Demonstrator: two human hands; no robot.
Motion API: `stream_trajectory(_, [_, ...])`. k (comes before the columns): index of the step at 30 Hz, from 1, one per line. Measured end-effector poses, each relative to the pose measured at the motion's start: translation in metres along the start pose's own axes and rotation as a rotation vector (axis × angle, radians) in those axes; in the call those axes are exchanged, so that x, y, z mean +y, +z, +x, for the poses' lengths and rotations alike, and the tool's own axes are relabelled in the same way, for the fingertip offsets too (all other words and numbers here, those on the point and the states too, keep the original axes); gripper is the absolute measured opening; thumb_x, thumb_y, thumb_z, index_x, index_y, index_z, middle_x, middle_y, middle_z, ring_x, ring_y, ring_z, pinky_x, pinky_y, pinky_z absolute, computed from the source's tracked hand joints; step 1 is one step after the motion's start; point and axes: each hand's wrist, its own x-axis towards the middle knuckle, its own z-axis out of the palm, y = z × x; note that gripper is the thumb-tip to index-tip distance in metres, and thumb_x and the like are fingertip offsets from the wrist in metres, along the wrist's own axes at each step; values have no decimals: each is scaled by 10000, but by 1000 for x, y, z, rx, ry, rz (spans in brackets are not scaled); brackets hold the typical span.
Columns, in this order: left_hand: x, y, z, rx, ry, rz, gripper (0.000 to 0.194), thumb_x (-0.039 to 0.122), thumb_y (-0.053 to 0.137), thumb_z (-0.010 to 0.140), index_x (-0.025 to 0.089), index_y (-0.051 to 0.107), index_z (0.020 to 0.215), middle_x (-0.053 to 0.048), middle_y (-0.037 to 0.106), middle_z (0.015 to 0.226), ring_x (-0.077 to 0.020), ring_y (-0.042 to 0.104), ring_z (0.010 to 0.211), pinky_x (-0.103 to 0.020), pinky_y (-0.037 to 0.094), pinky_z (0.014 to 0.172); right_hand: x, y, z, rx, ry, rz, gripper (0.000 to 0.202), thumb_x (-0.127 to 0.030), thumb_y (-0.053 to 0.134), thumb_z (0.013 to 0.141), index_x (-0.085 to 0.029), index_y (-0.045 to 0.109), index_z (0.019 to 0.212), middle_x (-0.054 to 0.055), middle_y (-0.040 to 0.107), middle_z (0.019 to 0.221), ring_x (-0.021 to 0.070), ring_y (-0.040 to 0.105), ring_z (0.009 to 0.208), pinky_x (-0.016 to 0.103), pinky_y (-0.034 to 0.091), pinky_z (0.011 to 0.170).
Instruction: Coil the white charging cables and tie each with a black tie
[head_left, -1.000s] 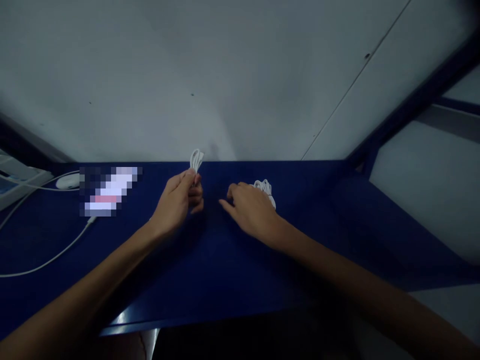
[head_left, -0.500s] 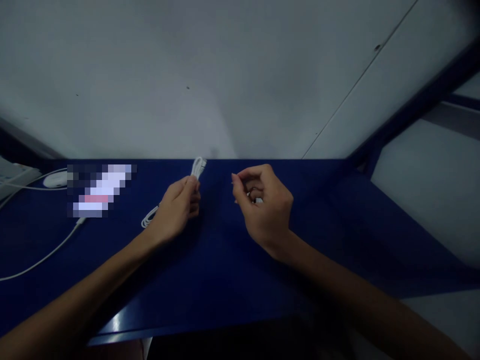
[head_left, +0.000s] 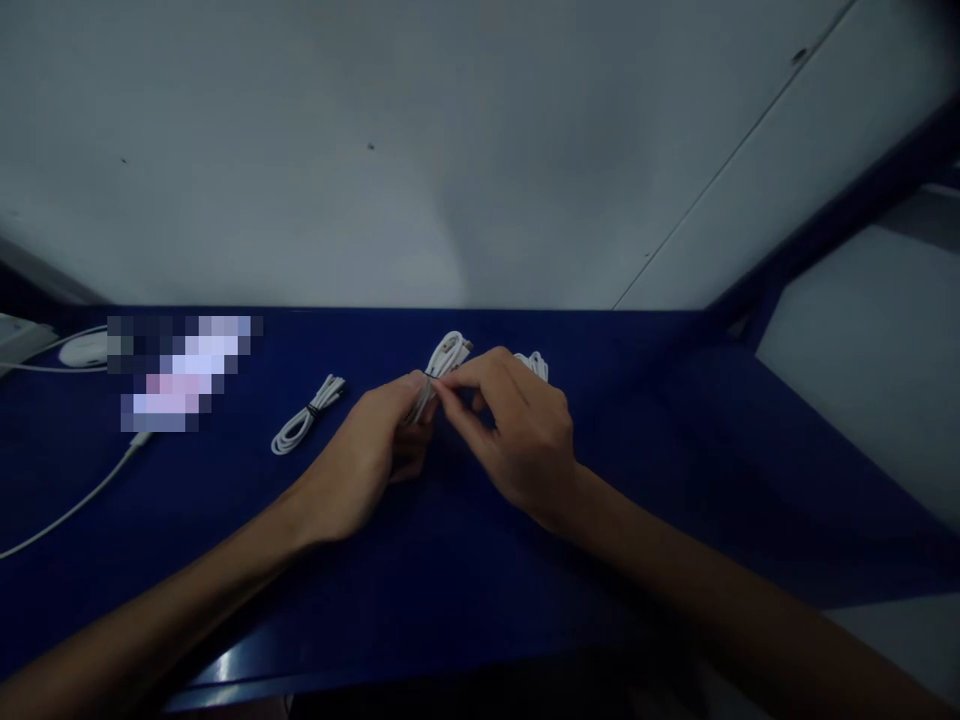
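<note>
A coiled white cable (head_left: 448,352) is pinched in my left hand (head_left: 367,450), its loops and a plug sticking up past the fingers. My right hand (head_left: 514,430) touches the same bundle, thumb and forefinger closed on a thin dark tie around its middle. To the left of my left hand, another white cable bundle (head_left: 300,425) with a dark tie lies on the blue table (head_left: 420,600). Behind my right hand a further white coil (head_left: 534,365) is partly hidden.
A blurred-out lit device (head_left: 187,375) lies at the left, with a white cord (head_left: 90,495) running from it. Beside it are a white rounded object (head_left: 84,349) and more cords. A pale wall (head_left: 300,200) rises behind the table.
My left hand has moved right with the cable, and my right hand has closed in on its tie. The bundle on the left and the coil behind my right hand now show more.
</note>
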Motion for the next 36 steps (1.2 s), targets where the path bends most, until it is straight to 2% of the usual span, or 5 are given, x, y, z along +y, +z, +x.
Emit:
stream_trajectory(6, [4,0,3,138,42,-34,499,516,569,1067,202,475,690,55,280,625,-100,240,517,-227,257,451,-3,-2,-1,-73,3,158,97,-114,641,1079,-165,684,1008,34,749,897,125,647,761,268,560,671])
stream_trajectory(14, [9,-10,0,232,215,278,487,519,549,1074,215,497,696,24,374,647,-139,335,549,-268,290,480,23,-22,18,-406,401,605,39,-246,784,1006,-219,756,1010,-38,704,874,110,541,658,268,456,627])
stream_trajectory(20, [19,-21,1,-200,308,940,488,434,413,1144,211,527,725,5,556,678,-162,478,588,-324,331,613,48,-42,31,-637,85,355,96,-149,782,989,-228,769,936,-21,737,909,168,620,866,301,452,696])
stream_trajectory(28, [4,-13,9,-24,321,1408,404,386,340,1144,201,608,905,-55,625,769,-214,517,604,-366,279,629,14,-27,19,-375,-268,-295,412,76,520,991,-172,665,696,53,644,691,206,552,758,332,288,479])
stream_trajectory(36, [-1,-2,2,331,277,902,404,419,379,1144,218,516,820,-21,583,786,-193,515,690,-342,348,662,-23,6,-3,-105,71,-146,270,-61,610,1048,-195,689,826,71,709,782,220,541,765,364,480,598])
